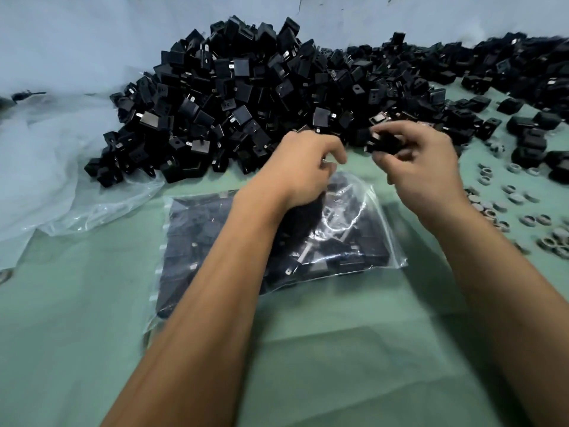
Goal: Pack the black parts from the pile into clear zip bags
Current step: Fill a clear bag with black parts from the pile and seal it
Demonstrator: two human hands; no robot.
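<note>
— What are the hands doing?
— The right hand (423, 158) pinches a black part (383, 143) in curled fingers, just above the bag's mouth. The left hand (303, 171) grips the top edge of the clear zip bag (363, 229), which lies on the counter (338, 349) already holding black parts.

— And around them?
— A big pile of black parts (246, 97) sits just behind the hands, spreading right. Small grey rings (508, 208) lie scattered at the right. The counter is pale green; crumpled clear plastic sheeting (61, 167) lies left, with a pale wall (92, 41) behind.
</note>
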